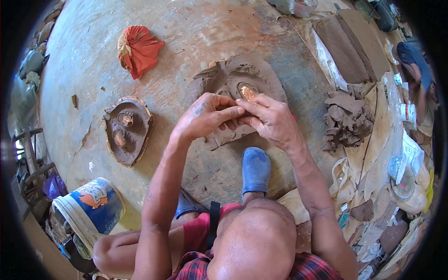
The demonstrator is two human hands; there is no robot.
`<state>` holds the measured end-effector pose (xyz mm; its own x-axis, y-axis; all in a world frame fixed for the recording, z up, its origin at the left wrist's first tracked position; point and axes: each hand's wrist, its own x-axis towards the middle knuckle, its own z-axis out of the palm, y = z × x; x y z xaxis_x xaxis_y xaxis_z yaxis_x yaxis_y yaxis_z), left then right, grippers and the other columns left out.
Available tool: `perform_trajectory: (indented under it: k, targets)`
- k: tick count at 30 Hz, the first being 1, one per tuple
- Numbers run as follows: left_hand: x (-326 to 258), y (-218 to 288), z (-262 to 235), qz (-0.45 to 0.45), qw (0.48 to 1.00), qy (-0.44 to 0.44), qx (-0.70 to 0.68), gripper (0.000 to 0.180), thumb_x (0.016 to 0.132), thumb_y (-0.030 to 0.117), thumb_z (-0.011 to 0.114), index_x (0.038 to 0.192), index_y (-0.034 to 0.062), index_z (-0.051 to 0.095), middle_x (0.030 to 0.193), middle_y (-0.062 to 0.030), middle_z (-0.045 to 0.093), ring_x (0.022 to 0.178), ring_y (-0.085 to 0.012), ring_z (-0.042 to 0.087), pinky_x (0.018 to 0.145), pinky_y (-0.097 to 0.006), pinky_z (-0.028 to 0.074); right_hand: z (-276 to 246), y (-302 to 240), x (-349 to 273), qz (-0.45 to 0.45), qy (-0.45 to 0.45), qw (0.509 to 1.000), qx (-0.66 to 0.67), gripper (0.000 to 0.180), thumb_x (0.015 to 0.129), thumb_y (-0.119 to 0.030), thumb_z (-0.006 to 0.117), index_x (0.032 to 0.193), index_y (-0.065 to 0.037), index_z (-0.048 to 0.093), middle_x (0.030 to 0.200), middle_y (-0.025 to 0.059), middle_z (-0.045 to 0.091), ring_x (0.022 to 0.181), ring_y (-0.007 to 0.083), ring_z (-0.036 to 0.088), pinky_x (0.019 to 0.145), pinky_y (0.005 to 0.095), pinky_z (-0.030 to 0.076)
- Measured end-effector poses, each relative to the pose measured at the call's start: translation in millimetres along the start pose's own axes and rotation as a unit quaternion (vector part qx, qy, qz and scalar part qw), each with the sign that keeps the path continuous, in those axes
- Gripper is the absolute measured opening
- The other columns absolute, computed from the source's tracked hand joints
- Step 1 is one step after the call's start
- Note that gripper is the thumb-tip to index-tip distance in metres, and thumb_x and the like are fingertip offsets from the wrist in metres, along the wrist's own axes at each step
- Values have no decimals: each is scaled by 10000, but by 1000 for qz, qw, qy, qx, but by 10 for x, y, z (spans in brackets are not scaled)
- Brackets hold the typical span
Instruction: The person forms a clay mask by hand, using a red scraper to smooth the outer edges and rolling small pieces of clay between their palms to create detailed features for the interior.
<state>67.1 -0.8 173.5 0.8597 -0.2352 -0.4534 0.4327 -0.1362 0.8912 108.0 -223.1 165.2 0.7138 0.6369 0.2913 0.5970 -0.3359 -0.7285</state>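
Observation:
My left hand (208, 115) and my right hand (272, 120) meet in front of me, thumbs and fingertips pinched together. Whatever lies between the fingers is too small and covered to make out. Just beyond and beneath them is a large mould (270, 74) lined with dark brown clay, with an orange-brown patch showing in one hollow. My hands hide part of its near side. To the left on the floor rests a smaller oval mould (140, 140), also lined with clay, with two raised rounds inside.
A red cloth bundle (142, 49) lies on the floor at far left. To the right are a heap of torn clay (347, 119) and flat brown slabs (343, 49) on sheeting. A blue and white bucket (107, 210) leans at near left. My blue shoe (255, 170) stands close to the large mould.

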Motion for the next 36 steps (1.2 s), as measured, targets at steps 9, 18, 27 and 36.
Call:
perform_trajectory:
  k: [9,18,27,36]
  targets:
    - [-320,-112,-568,-75,981,162,74,275,1008,283,690,1088,27,750,907,-62,751,760,-104,686,640,-256,509,47,264,-353,177,54,983,-5,266,904,-117,787,1145,-6,762,1013,154,716,878,303,724,765,400,586]
    - [-506,-1738,258,-167,809,388,-408,251,951,298,580,1042,73,643,837,-72,634,683,-183,607,612,-346,514,916,503,-789,71,-43,996,-10,264,906,-110,748,1168,-87,778,1098,91,733,1038,294,671,919,414,564]
    - [-484,-2267,707,-74,860,232,-448,392,1151,316,404,1236,10,633,1081,-123,734,848,-208,720,685,-336,612,710,315,-772,7,-16,992,-124,364,902,-158,774,1262,-115,744,1138,92,657,1071,290,596,944,402,528]
    - [-461,-2162,929,-80,870,151,-462,392,1125,265,404,1248,-21,642,1153,-160,741,919,-250,745,729,-342,601,782,462,-1423,523,188,829,58,631,955,-408,783,1338,69,625,907,112,734,782,231,710,741,390,571]
